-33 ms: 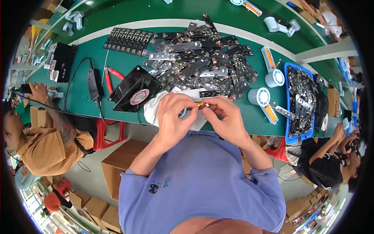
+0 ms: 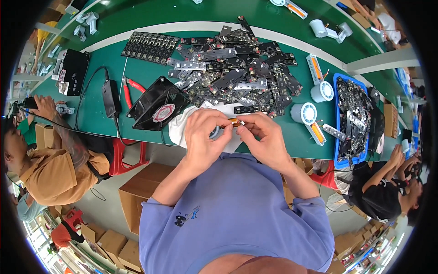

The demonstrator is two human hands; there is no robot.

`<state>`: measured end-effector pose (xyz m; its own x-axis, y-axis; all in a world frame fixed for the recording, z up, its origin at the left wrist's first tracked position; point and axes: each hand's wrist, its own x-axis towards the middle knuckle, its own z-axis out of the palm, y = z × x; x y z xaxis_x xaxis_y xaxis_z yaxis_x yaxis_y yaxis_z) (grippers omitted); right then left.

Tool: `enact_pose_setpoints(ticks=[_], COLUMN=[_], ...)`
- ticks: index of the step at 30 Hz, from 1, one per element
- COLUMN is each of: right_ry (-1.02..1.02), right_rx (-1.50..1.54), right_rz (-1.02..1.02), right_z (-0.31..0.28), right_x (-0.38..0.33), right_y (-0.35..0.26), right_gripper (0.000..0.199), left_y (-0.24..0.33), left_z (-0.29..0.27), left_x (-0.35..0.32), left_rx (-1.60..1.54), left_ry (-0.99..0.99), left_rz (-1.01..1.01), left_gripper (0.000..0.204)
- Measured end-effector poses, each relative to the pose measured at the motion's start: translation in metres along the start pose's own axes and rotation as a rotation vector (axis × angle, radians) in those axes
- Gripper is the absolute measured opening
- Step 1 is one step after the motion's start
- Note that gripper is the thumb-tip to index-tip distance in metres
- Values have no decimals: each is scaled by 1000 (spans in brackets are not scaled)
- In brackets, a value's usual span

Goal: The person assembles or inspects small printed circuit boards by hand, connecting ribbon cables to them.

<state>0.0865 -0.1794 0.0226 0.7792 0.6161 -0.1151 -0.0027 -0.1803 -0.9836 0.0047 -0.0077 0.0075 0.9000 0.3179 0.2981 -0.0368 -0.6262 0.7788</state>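
"Orange part (image 2: 235,122): where is it located in the head view?"

"It is held between both hands, over the white cloth (image 2: 177,130); its long axis appears to be laid left to right, though it is partly covered."

"How are the hands set?"

"Its left end is pinched by the left hand (image 2: 205,132), within whose curl a grey rounded part (image 2: 213,133) is seen; its right end is pinched by the right hand (image 2: 263,137). Neither is nearer."

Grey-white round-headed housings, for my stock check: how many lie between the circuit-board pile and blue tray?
2: the farther housing, toward the table's back, and the nearer housing, closer to the person. None appears hidden there.
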Motion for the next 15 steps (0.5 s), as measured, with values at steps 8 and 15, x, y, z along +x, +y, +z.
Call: enact_pose_setpoints(ticks=[8,15], right_ry=[68,88], right_rx=[46,-39], right_rz=[-26,-68], right_z=[4,5], right_x=[-1,-2], right_y=[9,5], right_gripper=[25,25], left_y=[-7,-9], left_z=[11,14], left_x=[-3,-4], left_rx=[112,147], left_ry=[138,142], left_rz=[224,278], left_gripper=[19,23])
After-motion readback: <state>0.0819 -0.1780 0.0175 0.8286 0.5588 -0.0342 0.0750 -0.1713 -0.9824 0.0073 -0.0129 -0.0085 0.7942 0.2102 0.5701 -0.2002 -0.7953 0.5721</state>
